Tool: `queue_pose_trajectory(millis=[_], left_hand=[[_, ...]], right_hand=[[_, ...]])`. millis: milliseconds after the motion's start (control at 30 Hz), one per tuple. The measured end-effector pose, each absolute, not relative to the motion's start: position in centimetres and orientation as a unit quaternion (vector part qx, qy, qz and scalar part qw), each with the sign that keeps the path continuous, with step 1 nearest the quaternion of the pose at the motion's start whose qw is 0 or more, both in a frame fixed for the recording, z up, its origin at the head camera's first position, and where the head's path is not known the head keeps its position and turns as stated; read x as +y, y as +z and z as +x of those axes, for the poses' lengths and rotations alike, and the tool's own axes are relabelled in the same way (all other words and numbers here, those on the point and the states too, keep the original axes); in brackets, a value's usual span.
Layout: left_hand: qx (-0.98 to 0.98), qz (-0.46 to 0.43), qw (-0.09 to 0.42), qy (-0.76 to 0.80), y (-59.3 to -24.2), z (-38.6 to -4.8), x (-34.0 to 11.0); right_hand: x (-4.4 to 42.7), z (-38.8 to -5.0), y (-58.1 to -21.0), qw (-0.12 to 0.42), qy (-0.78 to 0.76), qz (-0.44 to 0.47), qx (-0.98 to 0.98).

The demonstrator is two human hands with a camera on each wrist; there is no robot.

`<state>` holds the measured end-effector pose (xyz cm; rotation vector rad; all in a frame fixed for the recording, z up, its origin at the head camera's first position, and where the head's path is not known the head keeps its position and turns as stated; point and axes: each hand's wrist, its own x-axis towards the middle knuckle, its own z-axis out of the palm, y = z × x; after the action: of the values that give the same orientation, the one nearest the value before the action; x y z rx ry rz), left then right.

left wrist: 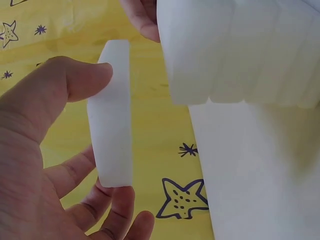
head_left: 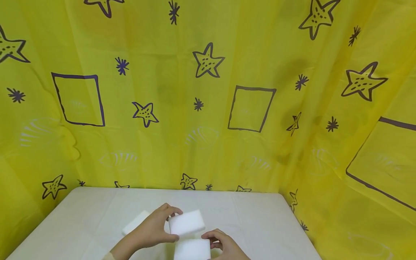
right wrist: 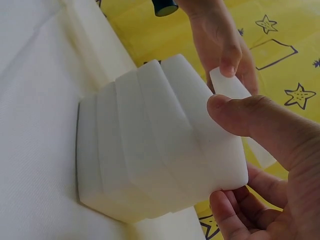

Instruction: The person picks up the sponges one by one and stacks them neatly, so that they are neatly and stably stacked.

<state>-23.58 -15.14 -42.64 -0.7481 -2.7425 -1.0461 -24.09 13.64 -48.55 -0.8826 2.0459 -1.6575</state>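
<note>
My left hand (head_left: 154, 228) pinches a white sponge block (head_left: 186, 222) between thumb and fingers. In the left wrist view this block (left wrist: 112, 125) appears edge-on, apart from the stack. A stack of several white sponge blocks (right wrist: 127, 135) stands on the table, its layers slightly out of line. With thumb and fingertips, my right hand (head_left: 227, 247) grips the top block (right wrist: 220, 155) of that stack at its edge. In the head view the held block is just beyond the stack's top (head_left: 192, 250); the lower layers are hidden there.
Another white block (head_left: 135, 222) lies on the white table (head_left: 260, 224), partly behind the left forearm. A yellow curtain (head_left: 175, 144) with starfish drawings hangs along the table's back and right edges. In the right wrist view a dark object (right wrist: 165, 7) shows near the left wrist.
</note>
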Motion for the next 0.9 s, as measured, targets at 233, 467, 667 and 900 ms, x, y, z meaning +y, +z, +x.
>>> queue_pose_trajectory(millis=[233,467,667,900], left_hand=[[-0.89,-0.27,0.057,-0.364,-43.1,-23.1,-15.3],[-0.877,-0.293,0.055,-0.376,-43.5,-22.8,-15.3],[-0.872,-0.307,0.04,-0.379,-43.7,-22.5,-15.1],[-0.857,-0.339,0.036,-0.387,-43.9,-22.3,-15.0]], right_hand=[[13.5,-24.0,-48.3,0.188,-0.587,-0.292,0.731],[13.6,-24.0,-48.6,0.167,-0.599,-0.328,0.711],[13.7,-24.0,-48.7,0.169,-0.604,-0.328,0.707],[13.7,-24.0,-48.7,0.175,-0.606,-0.318,0.708]])
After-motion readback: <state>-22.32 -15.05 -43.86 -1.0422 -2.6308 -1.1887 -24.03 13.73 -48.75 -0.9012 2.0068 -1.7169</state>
